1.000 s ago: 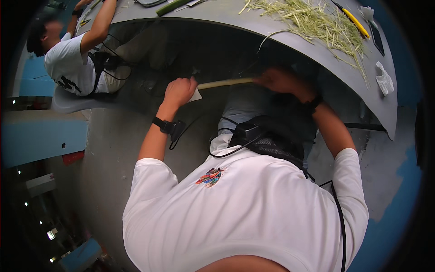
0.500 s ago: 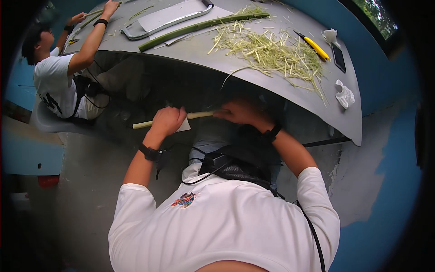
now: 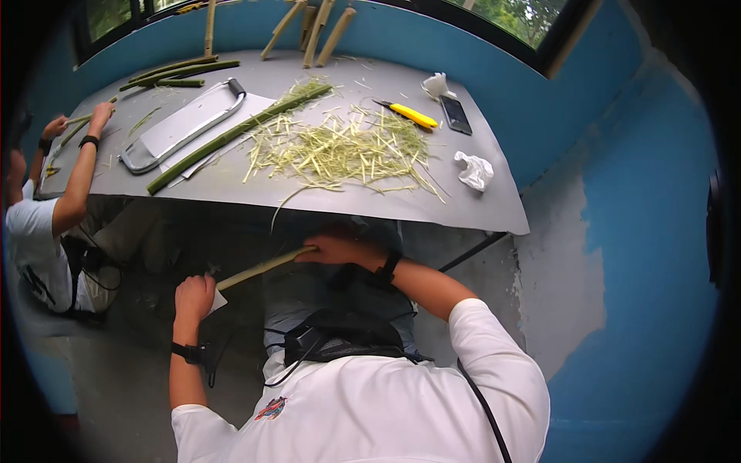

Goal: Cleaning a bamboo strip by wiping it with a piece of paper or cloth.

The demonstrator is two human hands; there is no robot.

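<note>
A peeled, pale bamboo stick spans my two hands, below the table's front edge over my lap. My right hand is closed around its right end, a little higher than the other end. At the stick's left end my left hand is closed, with a piece of white paper-like sheet sticking out beneath the fingers. The sheet lies against the stick; how far it wraps round is hidden by my fingers.
On the grey table lie bamboo shavings, a green bamboo pole, a hacksaw, a yellow-handled knife, a phone and crumpled tissue. More bamboo stands behind. A co-worker sits at the left holding a stick.
My left hand has slid outward to the stick's left end, which stuck out past it before. The stick now slants more. The whole view has turned, showing more table and the windows.
</note>
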